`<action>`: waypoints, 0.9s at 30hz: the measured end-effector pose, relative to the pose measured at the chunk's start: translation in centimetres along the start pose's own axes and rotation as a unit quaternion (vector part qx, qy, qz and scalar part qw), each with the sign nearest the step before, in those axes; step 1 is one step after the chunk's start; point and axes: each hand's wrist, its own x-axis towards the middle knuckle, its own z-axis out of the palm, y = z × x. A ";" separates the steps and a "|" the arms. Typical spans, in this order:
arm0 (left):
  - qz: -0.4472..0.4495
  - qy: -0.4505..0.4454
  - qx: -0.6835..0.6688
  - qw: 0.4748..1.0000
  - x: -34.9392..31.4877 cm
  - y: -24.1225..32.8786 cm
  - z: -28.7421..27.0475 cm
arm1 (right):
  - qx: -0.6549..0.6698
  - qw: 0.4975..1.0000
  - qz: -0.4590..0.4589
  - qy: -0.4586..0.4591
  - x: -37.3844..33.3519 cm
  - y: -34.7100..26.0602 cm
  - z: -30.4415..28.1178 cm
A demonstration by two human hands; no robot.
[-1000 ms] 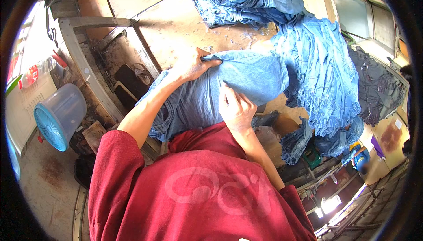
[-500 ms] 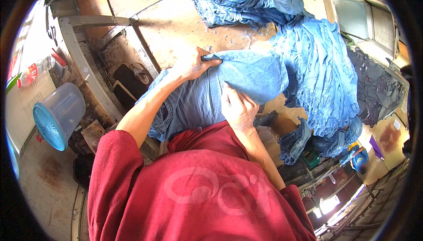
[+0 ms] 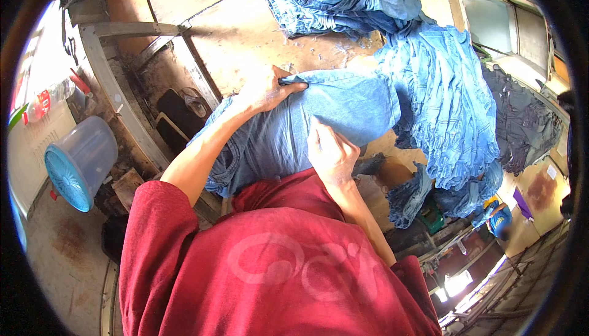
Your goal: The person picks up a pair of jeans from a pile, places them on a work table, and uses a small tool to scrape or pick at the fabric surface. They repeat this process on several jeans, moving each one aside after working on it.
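Note:
A light-blue denim garment [image 3: 356, 100] lies across in front of my body, its darker gathered part reaching to my left. My left hand [image 3: 273, 89] pinches its far edge between thumb and fingers. Over the lower side of the cloth, my right hand [image 3: 332, 150] is closed with its fingertips together against the denim. What it holds, if anything, is too small or hidden to make out. A layered heap of crinkled light-blue denim [image 3: 445, 106] sits just to the right of the garment.
More denim [image 3: 353, 1] is stacked on the worn wooden tabletop [image 3: 230, 47], with thread scraps nearby. Dark garments [image 3: 521, 118] lie at far right. On my left are a wooden frame [image 3: 101, 69], a pair of sandals [image 3: 195, 103] and a clear plastic bucket [image 3: 89, 152] with a blue base.
My hands keep almost the same places on the denim. The small dark tip seen at my right fingertips half a second ago no longer shows. The view has shifted very slightly.

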 end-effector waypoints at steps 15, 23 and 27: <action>-0.014 -0.022 0.020 0.999 -0.2 0.5 -0.3 | -0.033 0.999 -0.025 -0.023 -0.1 0.6 -0.2; -0.004 -0.012 -0.005 1.000 0.1 0.4 -0.3 | 0.001 0.998 0.032 -0.049 -0.3 -0.1 -0.8; 0.031 0.013 0.057 0.998 -0.5 1.9 -2.3 | 0.115 0.985 0.131 -0.011 -0.6 0.4 -3.1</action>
